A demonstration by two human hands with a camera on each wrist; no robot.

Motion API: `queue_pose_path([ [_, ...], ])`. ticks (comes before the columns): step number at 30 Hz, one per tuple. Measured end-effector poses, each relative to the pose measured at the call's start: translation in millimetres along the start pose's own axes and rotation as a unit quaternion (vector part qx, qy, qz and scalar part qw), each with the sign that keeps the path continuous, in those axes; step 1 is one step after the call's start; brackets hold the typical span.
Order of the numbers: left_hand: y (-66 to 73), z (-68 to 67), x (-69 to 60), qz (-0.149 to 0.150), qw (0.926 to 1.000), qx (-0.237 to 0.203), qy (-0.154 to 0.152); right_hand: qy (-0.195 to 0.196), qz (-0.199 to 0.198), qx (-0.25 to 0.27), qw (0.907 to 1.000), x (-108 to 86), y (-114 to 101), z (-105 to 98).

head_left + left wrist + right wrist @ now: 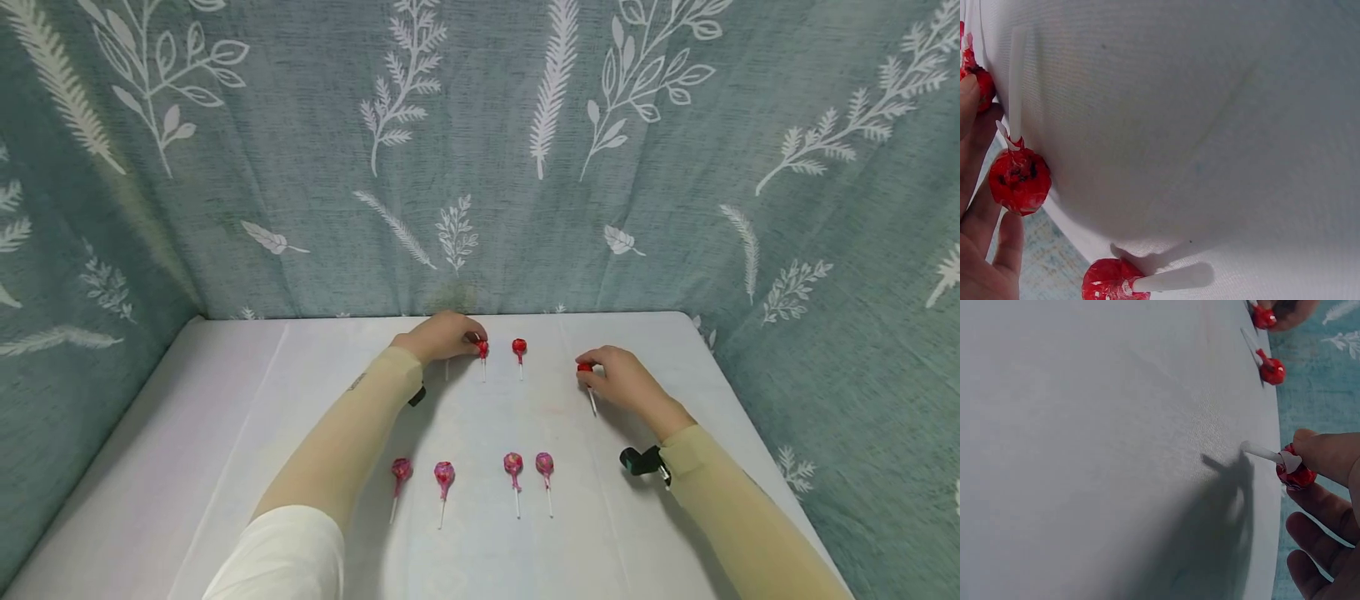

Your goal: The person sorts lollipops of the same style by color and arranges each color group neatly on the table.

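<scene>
My left hand (444, 337) pinches a red-wrapped lollipop (482, 348) near the table's far edge. In the left wrist view, that pinched lollipop (984, 89) is at the left rim, a second red lollipop (1019, 181) lies by the fingers, and a third red lollipop (1113, 281) sits lower down. From the head, my left hand and arm mostly hide these two. My right hand (621, 379) holds another red lollipop (1297, 472) by its wrapped head, thumb against finger, its white stick pointing toward the near side. Between both hands lies one more red lollipop (519, 347).
Closer to me, several pink lollipops lie in a row: two on the left, including this pink lollipop (444, 475), and two on the right, including this pink lollipop (513, 463). A white cloth covers the table (225, 400); a patterned green-blue curtain (480, 208) hangs behind it and at both sides.
</scene>
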State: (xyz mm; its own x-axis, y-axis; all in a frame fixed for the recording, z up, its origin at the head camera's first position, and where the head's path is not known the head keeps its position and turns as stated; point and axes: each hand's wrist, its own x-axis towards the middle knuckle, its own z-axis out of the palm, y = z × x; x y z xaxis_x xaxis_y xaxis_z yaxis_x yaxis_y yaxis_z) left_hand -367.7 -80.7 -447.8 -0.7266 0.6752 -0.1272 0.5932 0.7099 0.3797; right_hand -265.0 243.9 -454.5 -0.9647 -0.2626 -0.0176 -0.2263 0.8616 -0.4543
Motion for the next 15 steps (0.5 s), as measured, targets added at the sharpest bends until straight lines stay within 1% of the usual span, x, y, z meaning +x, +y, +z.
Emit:
queue_pose_path([
  [8, 1.6, 0.5, 0.8, -0.009, 0.9999, 0.006, -0.002, -0.005, 0.008, 0.003, 0.9999, 19.8, -1.2, 1.1],
  [15, 1.1, 1.2, 0.9, -0.002, 1.0000, 0.010, 0.001, -0.004, 0.011, 0.007, 0.9999, 34.9, -6.9, 1.8],
])
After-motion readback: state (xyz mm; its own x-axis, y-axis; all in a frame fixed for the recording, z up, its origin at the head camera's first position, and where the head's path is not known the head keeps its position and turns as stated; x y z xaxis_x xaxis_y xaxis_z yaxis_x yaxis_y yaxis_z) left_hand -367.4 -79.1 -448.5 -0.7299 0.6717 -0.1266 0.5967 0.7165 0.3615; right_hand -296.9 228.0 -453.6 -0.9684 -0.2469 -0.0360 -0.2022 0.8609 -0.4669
